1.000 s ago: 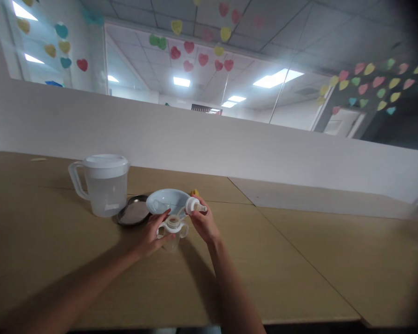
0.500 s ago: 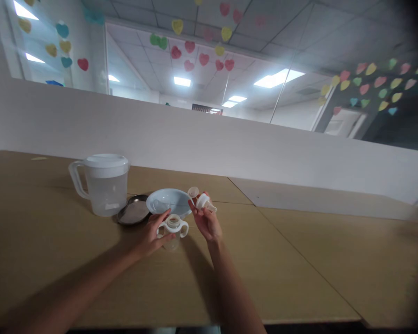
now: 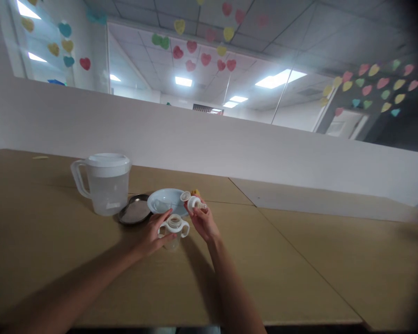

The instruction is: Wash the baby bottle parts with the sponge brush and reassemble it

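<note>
A wooden table [image 3: 292,278] meets a white wall [image 3: 195,139] below glass dotted with paper hearts [image 3: 205,59]. Left of the bowl [image 3: 174,195], which holds a clear piece [image 3: 161,205], are a metal dish [image 3: 141,198] and a lidded pitcher [image 3: 108,190]. Nearer, the uncapped bottle [image 3: 172,242] stands upright, the left hand [image 3: 155,236] half-curled around it; the right hand [image 3: 205,222] pinches a teat top [image 3: 193,203] between nearly closed fingers.

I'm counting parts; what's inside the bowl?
A clear object, too blurred to name, lies in the bowl, at left. The left hand hides some near rim; the bottle top in the right hand covers the right edge, so anything there is unseen.
</note>
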`<state>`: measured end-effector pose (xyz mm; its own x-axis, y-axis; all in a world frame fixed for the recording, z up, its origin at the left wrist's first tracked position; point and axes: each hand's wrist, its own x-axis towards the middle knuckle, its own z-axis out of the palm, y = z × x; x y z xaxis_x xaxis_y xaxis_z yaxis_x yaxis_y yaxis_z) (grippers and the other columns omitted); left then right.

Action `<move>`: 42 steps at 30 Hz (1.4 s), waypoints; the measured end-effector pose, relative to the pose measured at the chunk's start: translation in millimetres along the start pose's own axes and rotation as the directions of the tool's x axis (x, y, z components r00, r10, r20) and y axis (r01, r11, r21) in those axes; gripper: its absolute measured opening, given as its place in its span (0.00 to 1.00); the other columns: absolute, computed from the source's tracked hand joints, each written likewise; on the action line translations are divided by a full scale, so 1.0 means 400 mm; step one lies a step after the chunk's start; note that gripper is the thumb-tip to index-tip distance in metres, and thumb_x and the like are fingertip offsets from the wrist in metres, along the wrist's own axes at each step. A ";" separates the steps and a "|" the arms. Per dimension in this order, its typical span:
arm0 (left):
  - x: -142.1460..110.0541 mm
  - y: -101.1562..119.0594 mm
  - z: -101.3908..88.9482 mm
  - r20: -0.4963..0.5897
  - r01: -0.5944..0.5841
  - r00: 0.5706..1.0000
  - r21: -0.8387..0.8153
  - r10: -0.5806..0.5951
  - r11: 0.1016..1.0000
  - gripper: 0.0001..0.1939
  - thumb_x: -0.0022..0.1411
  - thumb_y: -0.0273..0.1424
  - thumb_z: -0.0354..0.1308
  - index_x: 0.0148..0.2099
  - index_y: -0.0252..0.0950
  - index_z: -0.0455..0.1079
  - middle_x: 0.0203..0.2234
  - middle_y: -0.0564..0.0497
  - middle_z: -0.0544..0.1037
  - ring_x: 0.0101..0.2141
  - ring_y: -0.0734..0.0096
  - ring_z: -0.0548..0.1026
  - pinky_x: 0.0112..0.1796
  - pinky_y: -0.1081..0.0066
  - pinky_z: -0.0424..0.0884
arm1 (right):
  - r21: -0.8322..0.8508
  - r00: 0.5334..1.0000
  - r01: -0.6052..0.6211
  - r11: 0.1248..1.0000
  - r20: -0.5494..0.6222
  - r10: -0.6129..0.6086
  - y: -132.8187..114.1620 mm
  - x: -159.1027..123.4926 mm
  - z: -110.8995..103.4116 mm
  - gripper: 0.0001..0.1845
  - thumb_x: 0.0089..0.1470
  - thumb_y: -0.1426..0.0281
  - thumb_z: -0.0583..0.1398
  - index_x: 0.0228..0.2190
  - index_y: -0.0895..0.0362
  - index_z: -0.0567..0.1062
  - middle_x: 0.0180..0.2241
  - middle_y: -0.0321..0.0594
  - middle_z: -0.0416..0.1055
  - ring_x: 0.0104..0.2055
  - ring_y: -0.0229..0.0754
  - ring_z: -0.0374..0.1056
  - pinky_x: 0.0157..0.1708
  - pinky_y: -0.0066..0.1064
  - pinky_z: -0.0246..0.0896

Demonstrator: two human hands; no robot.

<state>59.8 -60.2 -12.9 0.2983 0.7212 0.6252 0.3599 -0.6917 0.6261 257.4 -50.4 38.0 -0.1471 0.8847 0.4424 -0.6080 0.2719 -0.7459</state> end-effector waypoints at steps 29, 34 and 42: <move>0.009 -0.015 0.012 0.020 -0.039 0.999 -0.011 0.040 0.999 0.37 0.54 0.47 0.61 0.63 0.37 0.60 0.52 0.40 0.72 0.53 0.50 0.68 0.53 0.51 0.64 | -0.288 0.932 -0.362 0.887 -0.113 0.344 0.006 0.183 -0.041 0.20 0.30 0.69 0.73 0.29 0.58 0.76 0.32 0.36 0.75 0.36 0.36 0.71 0.40 0.28 0.70; 0.009 -0.025 0.014 0.019 -0.038 0.999 -0.013 0.038 0.999 0.37 0.53 0.47 0.61 0.62 0.39 0.61 0.53 0.40 0.71 0.53 0.49 0.67 0.54 0.50 0.63 | -0.439 0.882 -0.470 0.765 -0.213 0.420 0.034 0.199 -0.035 0.17 0.33 0.75 0.71 0.29 0.58 0.75 0.29 0.35 0.74 0.31 0.35 0.71 0.32 0.25 0.71; 0.009 -0.020 0.010 0.033 -0.055 0.998 -0.011 0.056 0.998 0.37 0.54 0.45 0.61 0.64 0.38 0.58 0.55 0.40 0.70 0.55 0.50 0.66 0.55 0.50 0.61 | -0.659 0.828 -0.505 0.557 -0.188 0.527 0.062 0.214 -0.013 0.17 0.33 0.62 0.72 0.22 0.58 0.73 0.20 0.36 0.73 0.22 0.37 0.69 0.20 0.25 0.67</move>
<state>61.6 -51.9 -17.6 0.3468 0.6824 0.6434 0.3335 -0.7309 0.5955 233.8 34.0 54.6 -0.2957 0.9476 -0.1207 0.2497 -0.0453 -0.9673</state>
